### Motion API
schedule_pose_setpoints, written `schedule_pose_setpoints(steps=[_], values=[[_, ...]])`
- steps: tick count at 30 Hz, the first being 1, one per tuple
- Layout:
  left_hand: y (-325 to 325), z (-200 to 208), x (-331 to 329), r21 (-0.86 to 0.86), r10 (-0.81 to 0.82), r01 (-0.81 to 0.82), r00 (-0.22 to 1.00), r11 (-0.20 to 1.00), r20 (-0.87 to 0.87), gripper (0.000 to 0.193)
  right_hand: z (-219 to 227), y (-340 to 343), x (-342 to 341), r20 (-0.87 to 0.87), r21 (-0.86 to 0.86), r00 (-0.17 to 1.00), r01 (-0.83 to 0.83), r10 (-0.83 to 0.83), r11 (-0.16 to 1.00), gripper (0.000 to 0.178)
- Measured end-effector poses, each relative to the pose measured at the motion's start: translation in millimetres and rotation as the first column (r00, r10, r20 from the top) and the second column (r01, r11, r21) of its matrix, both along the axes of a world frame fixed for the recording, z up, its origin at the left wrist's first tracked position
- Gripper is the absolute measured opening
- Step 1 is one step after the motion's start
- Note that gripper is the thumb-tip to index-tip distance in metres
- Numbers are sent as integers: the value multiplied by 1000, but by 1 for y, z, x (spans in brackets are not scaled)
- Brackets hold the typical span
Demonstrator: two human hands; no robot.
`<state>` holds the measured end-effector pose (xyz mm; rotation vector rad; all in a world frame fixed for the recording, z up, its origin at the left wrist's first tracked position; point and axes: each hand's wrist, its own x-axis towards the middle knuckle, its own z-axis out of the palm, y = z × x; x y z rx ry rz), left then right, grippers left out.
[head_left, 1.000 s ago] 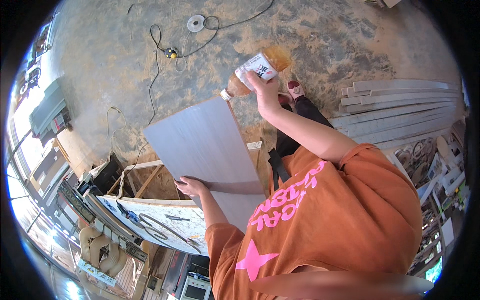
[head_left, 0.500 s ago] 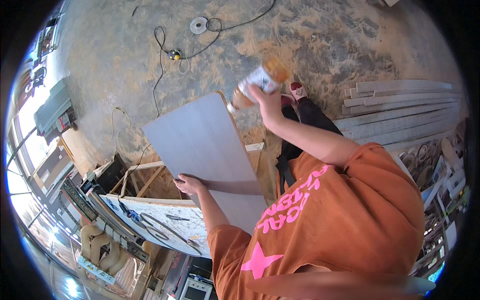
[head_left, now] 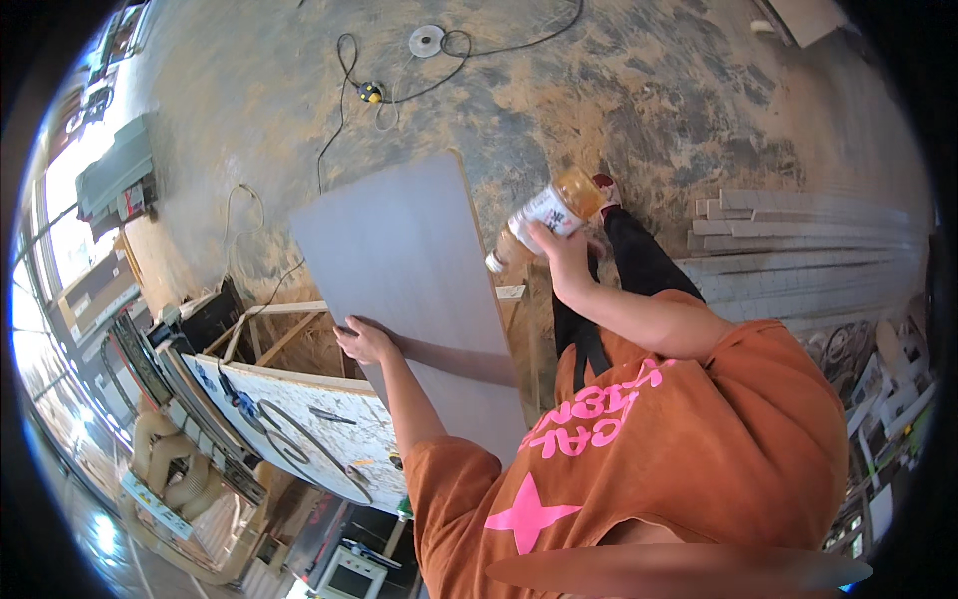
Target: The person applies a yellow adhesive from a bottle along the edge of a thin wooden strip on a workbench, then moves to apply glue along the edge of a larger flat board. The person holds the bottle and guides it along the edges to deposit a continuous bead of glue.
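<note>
A flat greyish board (head_left: pixel 399 240) with pale wood edges slants across the middle, its near end running under my shirt front. My left hand (head_left: pixel 366 342) is at its left edge, fingers bent over the rim. In my right hand (head_left: pixel 564 250) is a clear plastic bottle (head_left: pixel 549 212) with amber contents and a white label. It is tilted, with its narrow white tip down by the board's right edge; I cannot tell whether the tip touches it.
Beneath the board is a wooden frame (head_left: pixel 284 344). A speckled worktop (head_left: pixel 299 424) at left carries a cable and a dark slim tool. White planks (head_left: pixel 788 235) lie stacked at right. A black cord (head_left: pixel 339 125) and a disc (head_left: pixel 426 41) lie on the dusty floor.
The bottle has moved toward me along the board's right edge. My left hand remains at the left edge. The whole view has shifted slightly.
</note>
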<state>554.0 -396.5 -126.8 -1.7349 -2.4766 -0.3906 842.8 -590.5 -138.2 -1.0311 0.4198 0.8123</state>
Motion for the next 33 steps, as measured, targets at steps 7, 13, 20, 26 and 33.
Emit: schedule_pose_setpoints(steps=[7,13,20,26,33], values=[[-46,15,0,230,-404,348,870,909,283,49,18,-40,16,-37,56,980,-195,197,979,47],[-260,40,-59,-98,-520,569,799,817,303,65,41,-70,-6,-87,191,845,-506,528,841,42],[-489,66,-177,-436,-113,185,976,881,185,85,37,-78,-74,-111,49,725,-679,680,733,48],[-547,52,-254,-376,129,-143,990,915,-64,90,30,-64,-99,-124,179,516,-829,848,530,45],[-551,56,-251,-348,128,-158,986,924,-108,91,49,-56,-96,-120,56,460,-882,880,468,42]])
